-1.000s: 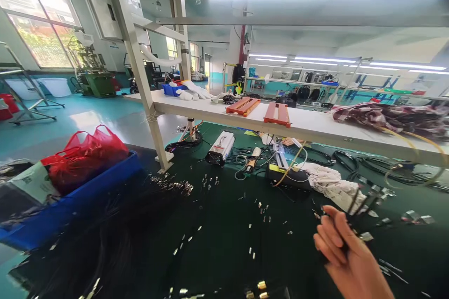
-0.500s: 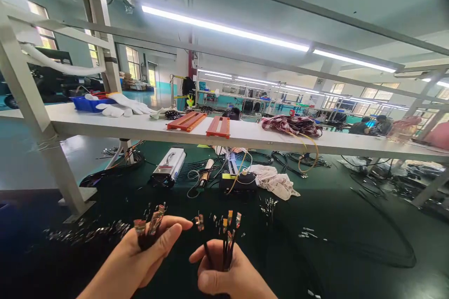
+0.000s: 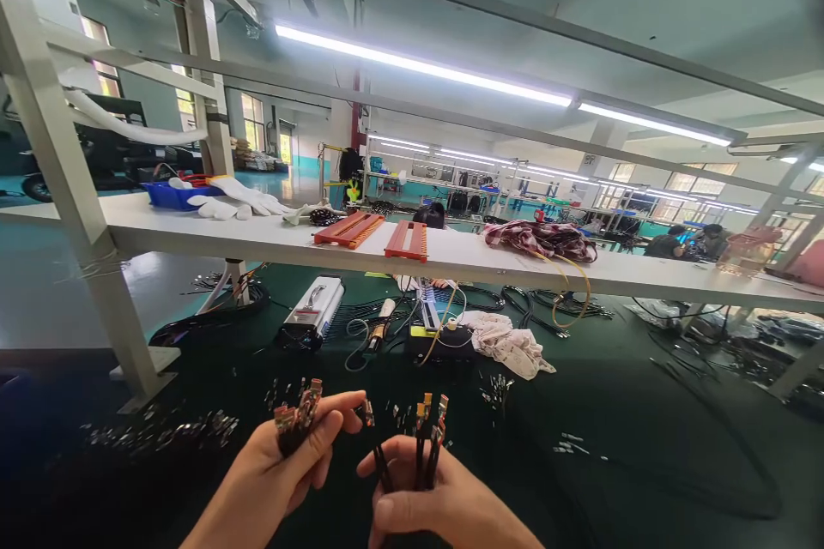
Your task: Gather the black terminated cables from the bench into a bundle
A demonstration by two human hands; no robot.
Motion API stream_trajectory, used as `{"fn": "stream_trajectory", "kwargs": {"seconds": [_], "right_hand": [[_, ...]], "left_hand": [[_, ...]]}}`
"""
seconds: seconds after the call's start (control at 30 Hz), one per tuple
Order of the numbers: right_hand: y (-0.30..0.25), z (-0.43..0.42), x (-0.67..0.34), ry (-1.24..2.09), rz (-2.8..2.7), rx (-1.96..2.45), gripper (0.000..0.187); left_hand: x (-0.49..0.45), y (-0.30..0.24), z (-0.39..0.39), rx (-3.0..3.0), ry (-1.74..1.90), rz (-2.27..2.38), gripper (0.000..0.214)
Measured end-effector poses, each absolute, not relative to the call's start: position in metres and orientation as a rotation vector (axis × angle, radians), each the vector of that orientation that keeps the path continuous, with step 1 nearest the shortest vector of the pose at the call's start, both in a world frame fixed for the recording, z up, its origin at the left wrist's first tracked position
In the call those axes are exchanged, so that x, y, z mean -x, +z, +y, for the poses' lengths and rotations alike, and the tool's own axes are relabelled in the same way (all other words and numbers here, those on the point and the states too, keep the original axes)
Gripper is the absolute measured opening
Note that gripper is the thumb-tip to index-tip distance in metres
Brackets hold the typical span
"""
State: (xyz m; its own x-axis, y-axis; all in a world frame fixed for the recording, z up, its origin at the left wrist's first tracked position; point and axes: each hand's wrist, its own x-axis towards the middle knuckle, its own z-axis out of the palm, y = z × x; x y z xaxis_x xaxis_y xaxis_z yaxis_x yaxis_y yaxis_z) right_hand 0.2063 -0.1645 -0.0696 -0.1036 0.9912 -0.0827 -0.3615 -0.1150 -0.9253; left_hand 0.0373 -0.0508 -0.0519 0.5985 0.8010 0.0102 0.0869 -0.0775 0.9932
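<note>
My left hand [image 3: 274, 467] is closed round a bundle of black cables [image 3: 294, 437] whose bare connector ends, orange and silver, stick up above the thumb. Its index finger reaches right, to the tip of one cable [image 3: 369, 413] that leans away from the others; whether they touch I cannot tell. That leaning cable and several more black cables [image 3: 421, 459] with similar ends stand upright in my right hand [image 3: 444, 502], fingers curled round them. Both hands are above the dark green bench mat [image 3: 541, 480], near its front.
Loose cable ends [image 3: 173, 437] lie at left, with another bunch [image 3: 497, 390] behind my right hand. Farther back are a white-and-black device [image 3: 313, 309], a black box [image 3: 441, 347] and a crumpled cloth [image 3: 511, 343]. A white shelf [image 3: 451, 262] crosses above, carrying orange racks [image 3: 407, 240].
Both hands appear slightly farther right in view, along with the background. The left index finger is now closer to the tip of the leaning cable. Both hands keep their cables.
</note>
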Motion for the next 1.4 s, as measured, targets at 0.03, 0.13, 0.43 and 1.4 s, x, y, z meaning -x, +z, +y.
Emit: {"fn": "stream_trajectory", "kwargs": {"seconds": [0.03, 0.13, 0.43, 1.4], "right_hand": [[-0.068, -0.165, -0.21, 1.486, -0.943, 0.993, 0.044], [-0.072, -0.164, -0.22, 1.461, -0.95, 1.044, 0.034], [-0.089, -0.161, -0.226, 1.487, -0.866, 0.89, 0.042], [-0.025, -0.164, -0.208, 0.742, -1.094, 1.165, 0.033]], "left_hand": [[-0.039, -0.052, -0.052, -1.575, 0.663, 0.749, 0.06], [-0.046, -0.052, -0.056, -1.635, 0.636, 0.736, 0.059], [-0.063, -0.047, -0.06, -1.652, 0.592, 0.599, 0.044], [-0.05, -0.053, -0.077, -1.348, 0.276, 0.621, 0.055]]}}
